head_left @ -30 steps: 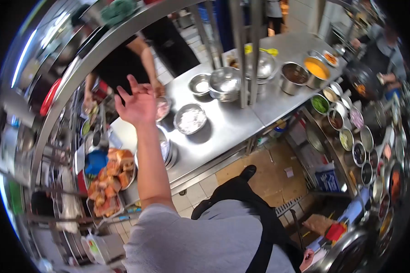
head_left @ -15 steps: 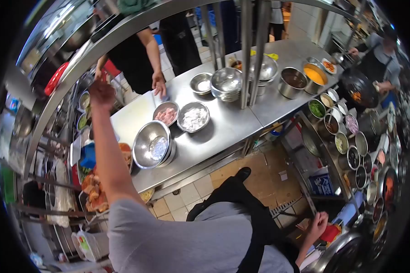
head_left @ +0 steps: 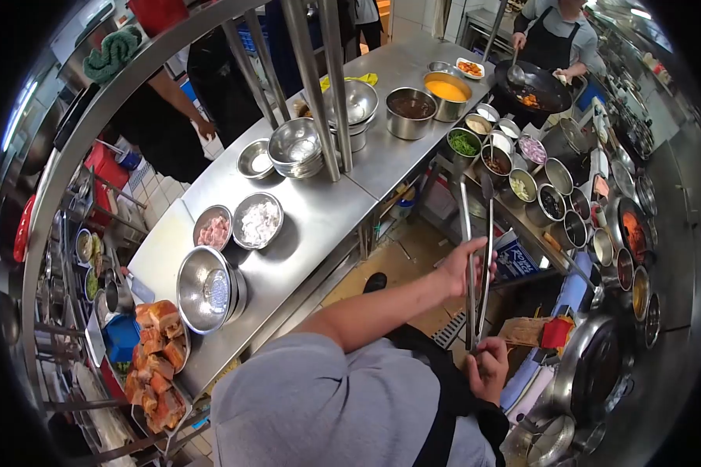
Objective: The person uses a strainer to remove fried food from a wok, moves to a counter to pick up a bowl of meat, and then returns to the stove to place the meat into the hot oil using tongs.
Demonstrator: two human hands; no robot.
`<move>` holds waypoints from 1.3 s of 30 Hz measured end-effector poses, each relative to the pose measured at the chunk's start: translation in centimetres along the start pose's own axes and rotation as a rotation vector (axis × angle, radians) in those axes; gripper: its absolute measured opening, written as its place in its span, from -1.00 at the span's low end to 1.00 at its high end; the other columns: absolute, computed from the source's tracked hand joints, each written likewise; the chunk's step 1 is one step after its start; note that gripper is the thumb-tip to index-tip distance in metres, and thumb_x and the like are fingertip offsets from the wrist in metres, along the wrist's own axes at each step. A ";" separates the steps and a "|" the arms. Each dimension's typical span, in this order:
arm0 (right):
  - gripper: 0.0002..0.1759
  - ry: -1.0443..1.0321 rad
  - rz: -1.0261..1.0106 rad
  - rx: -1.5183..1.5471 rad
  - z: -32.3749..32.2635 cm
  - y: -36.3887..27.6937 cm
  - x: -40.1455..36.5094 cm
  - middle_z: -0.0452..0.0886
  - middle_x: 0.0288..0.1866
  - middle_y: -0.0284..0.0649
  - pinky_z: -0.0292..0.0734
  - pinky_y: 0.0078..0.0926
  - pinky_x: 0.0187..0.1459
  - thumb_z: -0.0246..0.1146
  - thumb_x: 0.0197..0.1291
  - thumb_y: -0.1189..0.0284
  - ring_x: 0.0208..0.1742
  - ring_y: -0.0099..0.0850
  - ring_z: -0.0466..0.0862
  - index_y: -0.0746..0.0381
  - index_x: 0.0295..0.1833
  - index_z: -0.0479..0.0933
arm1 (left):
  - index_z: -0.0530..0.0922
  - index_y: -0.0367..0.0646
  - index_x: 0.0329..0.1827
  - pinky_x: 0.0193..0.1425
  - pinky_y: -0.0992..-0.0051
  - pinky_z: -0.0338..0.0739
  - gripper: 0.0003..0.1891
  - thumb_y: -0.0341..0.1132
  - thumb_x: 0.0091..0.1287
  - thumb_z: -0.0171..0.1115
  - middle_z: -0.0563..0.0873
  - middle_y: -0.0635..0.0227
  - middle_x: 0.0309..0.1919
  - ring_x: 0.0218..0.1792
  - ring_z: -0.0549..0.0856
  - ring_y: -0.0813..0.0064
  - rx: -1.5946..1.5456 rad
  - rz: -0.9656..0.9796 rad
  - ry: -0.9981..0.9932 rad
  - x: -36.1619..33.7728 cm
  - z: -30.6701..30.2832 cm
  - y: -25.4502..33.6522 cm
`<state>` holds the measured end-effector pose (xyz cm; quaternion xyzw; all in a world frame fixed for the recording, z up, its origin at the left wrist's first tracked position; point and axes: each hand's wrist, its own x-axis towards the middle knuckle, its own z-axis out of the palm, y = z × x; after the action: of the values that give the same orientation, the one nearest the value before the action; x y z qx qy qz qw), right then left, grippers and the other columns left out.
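Note:
Long metal tongs (head_left: 468,233) stand in front of me, their tips apart and pointing toward the seasoning containers. My left hand (head_left: 467,268) is closed round the middle of the tongs. At their lower end, my right hand (head_left: 488,370) has its fingers curled against the metal. Just beyond the tips are a container of chopped greens (head_left: 464,142) and one of dark sauce (head_left: 497,159). A brown folded piece (head_left: 524,331) and a red packet (head_left: 556,333) lie to the right of my right hand.
On the steel counter (head_left: 327,218) are a large empty bowl (head_left: 204,289), a bowl of pink meat (head_left: 213,231) and a bowl of white pieces (head_left: 258,221). Meat chunks (head_left: 157,366) fill trays at left. Another person (head_left: 557,39) holds a wok (head_left: 533,86). Upright posts cross the counter.
My left hand has swung from the far upper left to the right and now grips the tongs. My right hand has come in beside it. The view has turned right.

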<state>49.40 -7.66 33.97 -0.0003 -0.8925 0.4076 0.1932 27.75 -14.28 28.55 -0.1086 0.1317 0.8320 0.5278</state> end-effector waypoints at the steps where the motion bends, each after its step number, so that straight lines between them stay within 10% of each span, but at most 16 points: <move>1: -0.86 -0.073 0.078 0.037 -1.2 1.0 -1.2 0.39 -0.16 -0.06 0.36 -0.48 -0.19 0.20 -0.05 0.62 -0.21 -0.33 0.45 0.34 -0.49 0.35 | 0.42 -0.02 -0.10 -0.32 0.41 0.52 -0.74 -0.15 0.22 0.16 0.53 0.40 -0.50 -0.49 0.55 0.48 0.038 0.078 0.052 1.6 -0.5 0.4; 8: -0.48 -0.035 0.183 -0.211 1.4 1.0 3.3 0.55 -0.27 -0.02 0.40 -0.31 -0.11 0.16 0.08 0.49 -0.17 -0.08 0.55 0.20 0.21 0.27 | 0.39 -0.06 -0.22 -0.36 0.50 0.49 -0.88 -0.32 0.24 0.12 0.48 0.44 -0.51 -0.49 0.51 0.54 0.177 0.427 0.059 -0.3 -0.7 -2.9; 13: -0.70 -0.283 0.487 -0.007 6.1 4.7 5.4 0.51 -0.45 0.00 0.38 -0.31 -0.37 0.03 0.26 0.35 -0.43 -0.10 0.53 0.28 0.02 0.38 | 0.38 -0.07 -0.09 -0.22 0.47 0.51 -0.79 -0.18 0.33 0.03 0.53 0.40 -0.25 -0.23 0.55 0.54 0.526 0.536 0.136 -3.6 -4.5 0.3; 15: -0.71 -0.333 0.557 0.053 7.3 8.3 4.0 0.49 -0.52 -0.08 0.38 -0.37 -0.42 0.00 0.29 0.33 -0.52 -0.21 0.52 0.28 0.01 0.39 | 0.35 -0.10 -0.02 -0.25 0.50 0.50 -0.68 -0.10 0.29 -0.01 0.50 0.38 -0.19 -0.19 0.53 0.53 1.309 1.213 0.220 -6.7 -10.4 5.6; 18: -0.69 -0.132 0.420 0.003 7.5 11.1 1.3 0.38 -0.63 -0.27 0.31 -0.51 -0.53 -0.05 0.32 0.30 -0.62 -0.48 0.39 0.29 0.01 0.41 | 0.36 -0.07 -0.14 -0.27 0.56 0.33 -0.79 -0.16 0.32 -0.05 0.43 0.42 -0.27 -0.32 0.42 0.56 0.396 1.332 0.868 -15.6 -17.6 12.0; 22: -0.67 -0.039 0.670 0.177 6.2 12.6 -1.8 0.36 -0.61 -0.32 0.28 -0.60 -0.53 0.00 0.30 0.32 -0.58 -0.60 0.35 0.33 0.04 0.40 | 0.30 -0.14 0.10 -0.18 0.55 0.39 -0.62 -0.16 0.29 0.01 0.45 0.34 -0.09 -0.21 0.44 0.56 0.522 1.428 1.597 -28.1 -28.7 16.9; 28: -0.63 0.000 0.642 0.096 5.5 12.9 0.1 0.44 -0.54 -0.27 0.35 -0.58 -0.44 0.04 0.27 0.36 -0.52 -0.53 0.41 0.35 0.11 0.37 | 0.26 -0.28 0.18 0.04 0.43 0.31 -0.44 -0.10 0.22 0.10 0.46 0.17 -0.07 -0.07 0.43 0.39 0.324 1.490 1.614 -31.1 -29.0 19.0; 32: -0.64 0.023 0.437 -0.037 5.0 11.4 2.0 0.55 -0.30 -0.11 0.42 -0.50 -0.23 0.05 0.25 0.42 -0.35 -0.41 0.51 0.36 0.12 0.35 | 0.37 -0.24 -0.12 -0.33 0.40 0.44 -0.61 -0.08 0.20 0.11 0.50 0.21 -0.22 -0.34 0.53 0.41 -0.183 1.303 1.457 -31.2 -25.0 20.9; 39: -0.64 -0.017 0.466 -0.028 3.2 10.6 1.6 0.58 -0.22 -0.06 0.42 -0.52 -0.18 0.08 0.24 0.44 -0.25 -0.40 0.56 0.35 0.12 0.35 | 0.33 -0.31 0.01 -0.31 0.33 0.56 -0.66 -0.28 0.26 0.05 0.53 0.15 -0.09 -0.27 0.60 0.35 -0.435 1.699 1.160 -32.0 -30.3 27.6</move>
<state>45.19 -2.65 24.89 -0.2058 -0.8754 0.4287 0.0864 17.42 -62.85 13.15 -0.4548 0.2448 0.7549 -0.4042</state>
